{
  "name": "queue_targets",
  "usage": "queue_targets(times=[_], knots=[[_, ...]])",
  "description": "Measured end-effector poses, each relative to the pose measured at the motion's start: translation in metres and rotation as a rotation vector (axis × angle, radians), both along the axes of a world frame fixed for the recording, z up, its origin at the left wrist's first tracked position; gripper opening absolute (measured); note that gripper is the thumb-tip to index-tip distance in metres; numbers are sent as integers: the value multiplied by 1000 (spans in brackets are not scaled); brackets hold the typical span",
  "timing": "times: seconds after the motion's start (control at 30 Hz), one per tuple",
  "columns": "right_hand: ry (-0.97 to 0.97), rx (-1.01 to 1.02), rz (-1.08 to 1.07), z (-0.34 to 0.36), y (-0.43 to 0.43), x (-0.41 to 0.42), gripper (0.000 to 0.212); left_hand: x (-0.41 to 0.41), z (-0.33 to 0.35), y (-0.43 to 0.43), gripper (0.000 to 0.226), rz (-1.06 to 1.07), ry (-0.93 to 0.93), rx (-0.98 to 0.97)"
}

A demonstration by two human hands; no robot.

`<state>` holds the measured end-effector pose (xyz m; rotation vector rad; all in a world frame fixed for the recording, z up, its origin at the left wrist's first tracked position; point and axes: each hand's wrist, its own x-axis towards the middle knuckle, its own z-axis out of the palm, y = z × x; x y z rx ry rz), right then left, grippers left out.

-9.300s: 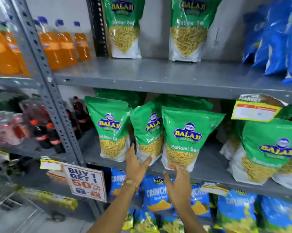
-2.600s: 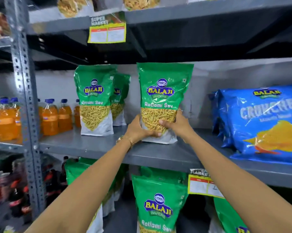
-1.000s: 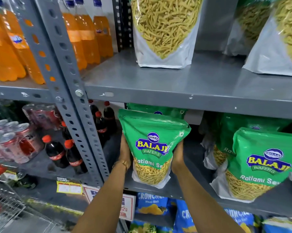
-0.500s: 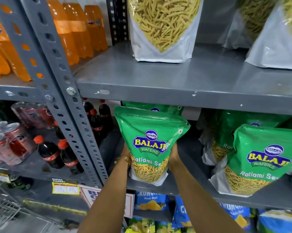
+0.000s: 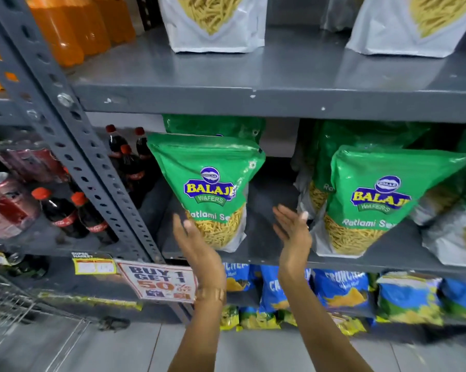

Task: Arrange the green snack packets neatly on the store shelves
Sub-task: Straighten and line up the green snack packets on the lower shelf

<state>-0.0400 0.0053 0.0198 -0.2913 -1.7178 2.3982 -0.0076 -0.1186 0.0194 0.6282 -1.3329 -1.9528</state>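
Grey steel shelving (image 5: pixel 280 98) fills my view, its slotted upright (image 5: pixel 73 146) slanting down the left. On the middle shelf (image 5: pixel 269 253) a green packet (image 5: pixel 207 189) stands upright near the front edge, reading "BALAJI WAFERS" and a partly covered "Ratlami Se". A second green pouch (image 5: pixel 382 200) with the same print leans to its right, well apart, with more green ones behind both. Blue packs (image 5: pixel 341 288) on the shelf below show "CRUNCHEX" in part. A white sign (image 5: pixel 159 281) on the shelf edge reads "BUY 1 GET 1 50% OFF"; a yellow tag (image 5: pixel 93 264) beside it says "SUPER MARKET". Cola bottles (image 5: pixel 62 213) stand left of the upright, orange drink bottles (image 5: pixel 73 25) above. I see both arms raised toward the middle shelf. My left hand (image 5: pixel 197 245), palm open and fingers spread, holds nothing and overlaps the packet's lower left corner; whether it touches I cannot tell. My right hand (image 5: pixel 293 232) is likewise open and empty, just right of the packet, clear of it. A gold bracelet (image 5: pixel 210 294) circles the left wrist.
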Motion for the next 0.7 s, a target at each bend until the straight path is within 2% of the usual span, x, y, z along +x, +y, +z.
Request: queue_targets(times=[0.07,0.13,0.2,0.3,0.37,0.43,0.5,0.57,0.7], knots=[[62,47,-137,0,21,19,47,25,0,37,64,84,34,-297],[126,97,-302,9,49,28,45,35,0,75,56,3,125,-590],[167,67,-462,16,83,21,38,29,2,102,47,-167,192,-658],[185,-40,-550,8,150,-12,33,-5,6,132,37,-378,126,-524],[38,-41,-386,-7,181,-43,49,-37,8,147,31,-477,21,-350],[-13,-124,-176,-15,203,-71,67,-69,8,155,36,-603,-32,-100],[-68,-197,-49,-5,203,-81,55,-91,9,161,52,-706,-85,67],[-150,-269,78,-2,201,-87,47,-99,9,170,58,-738,-127,134],[-248,-325,268,-2,195,-92,48,-109,1,179,49,-761,-142,172]])
